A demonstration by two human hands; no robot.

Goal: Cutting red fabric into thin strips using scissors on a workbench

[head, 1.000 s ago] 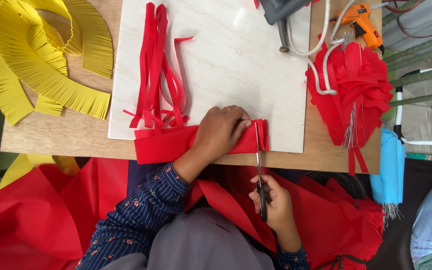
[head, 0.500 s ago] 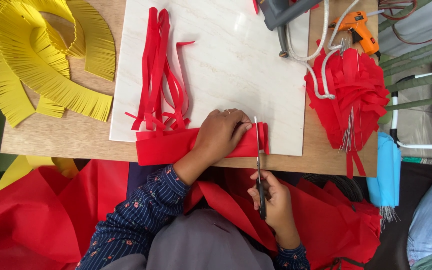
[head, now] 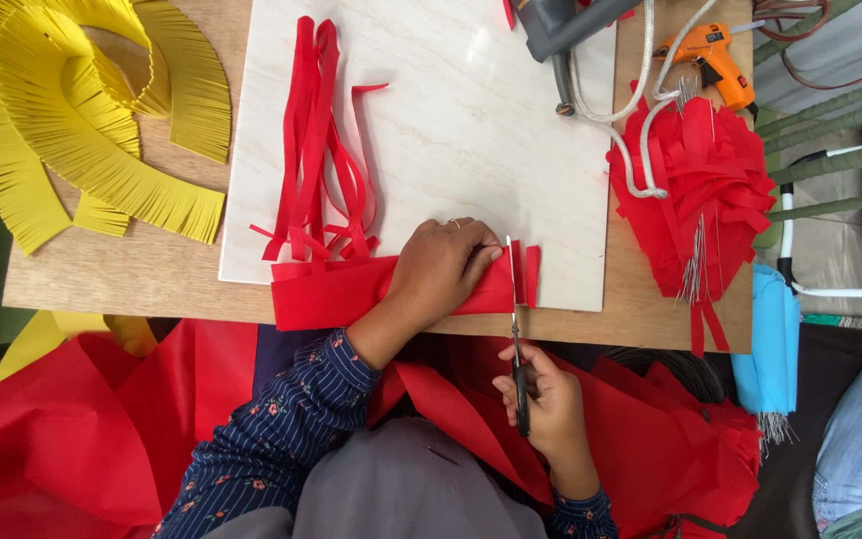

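Left hand (head: pixel 441 268) pressed flat on folded red paper (head: pixel 351 289) at near edge of white board (head: pixel 471 130), pinning it down. Right hand (head: pixel 548 409) wrapped around scissors (head: pixel 517 329) (blades parted, slicing into right end of paper). Cut red strips (head: pixel 316 150) on board behind. Yellow fringe (head: pixel 72 120) at far left corner of desk; orange glue gun (head: pixel 715 60) at far right.

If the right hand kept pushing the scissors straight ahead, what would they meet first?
The right hand drives the scissors into the folded red sheet, then probably bare white board.
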